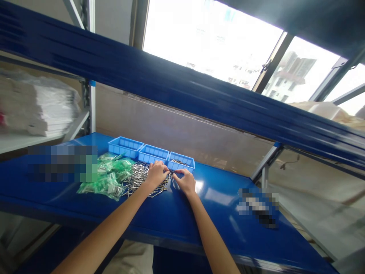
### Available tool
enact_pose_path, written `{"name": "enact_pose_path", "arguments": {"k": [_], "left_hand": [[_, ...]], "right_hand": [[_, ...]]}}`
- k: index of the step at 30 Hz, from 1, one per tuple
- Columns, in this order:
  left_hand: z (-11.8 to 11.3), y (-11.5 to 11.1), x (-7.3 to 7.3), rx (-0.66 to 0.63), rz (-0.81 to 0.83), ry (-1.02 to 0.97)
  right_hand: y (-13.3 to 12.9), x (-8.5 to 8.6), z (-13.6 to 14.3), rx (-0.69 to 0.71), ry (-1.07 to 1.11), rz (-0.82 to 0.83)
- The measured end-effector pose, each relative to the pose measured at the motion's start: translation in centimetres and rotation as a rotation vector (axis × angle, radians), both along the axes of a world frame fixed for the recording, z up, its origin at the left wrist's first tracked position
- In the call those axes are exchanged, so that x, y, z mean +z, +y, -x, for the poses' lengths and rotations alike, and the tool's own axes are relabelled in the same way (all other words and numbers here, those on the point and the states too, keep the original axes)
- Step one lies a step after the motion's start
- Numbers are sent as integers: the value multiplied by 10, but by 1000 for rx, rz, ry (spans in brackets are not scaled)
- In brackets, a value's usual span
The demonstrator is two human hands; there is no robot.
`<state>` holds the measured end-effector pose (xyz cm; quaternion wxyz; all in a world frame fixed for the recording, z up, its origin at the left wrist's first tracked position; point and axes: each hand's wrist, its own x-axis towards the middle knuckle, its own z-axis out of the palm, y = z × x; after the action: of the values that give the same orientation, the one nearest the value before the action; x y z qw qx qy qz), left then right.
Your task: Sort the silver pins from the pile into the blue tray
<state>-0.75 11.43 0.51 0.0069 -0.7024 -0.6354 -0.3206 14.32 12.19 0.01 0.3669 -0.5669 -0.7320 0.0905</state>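
Observation:
My left hand (157, 173) is at the right part of a loose pile of thin metal pieces (137, 179), its fingers closed on some of them. Close beside it, my right hand (185, 180) pinches the same few metal pieces (171, 174) between thumb and fingers. Both hands are just in front of a blue bin (189, 164) that holds some metal pieces. Two more blue bins, a middle one (154, 154) and a left one (125, 147), stand in a row with it and show no contents. Left of the pile lie green-tinted plastic bags (107, 182).
Everything rests on a blue tabletop (222, 213). Blurred-out items lie at its left and right sides. A blue shelf beam (182, 85) crosses above, with metal uprights at both sides. White wrapped stacks (54, 106) sit on a shelf at the left.

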Motion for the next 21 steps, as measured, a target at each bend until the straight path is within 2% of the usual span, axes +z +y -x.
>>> {"name": "enact_pose_path", "arguments": {"k": [11,21], "left_hand": [[1,-6,5,-20,20,-35],[1,-1,-1,-109,43,-68]], "right_hand": [[2,0,-5,68,-83,57],[6,-4,-6,66,-119,58]]}}
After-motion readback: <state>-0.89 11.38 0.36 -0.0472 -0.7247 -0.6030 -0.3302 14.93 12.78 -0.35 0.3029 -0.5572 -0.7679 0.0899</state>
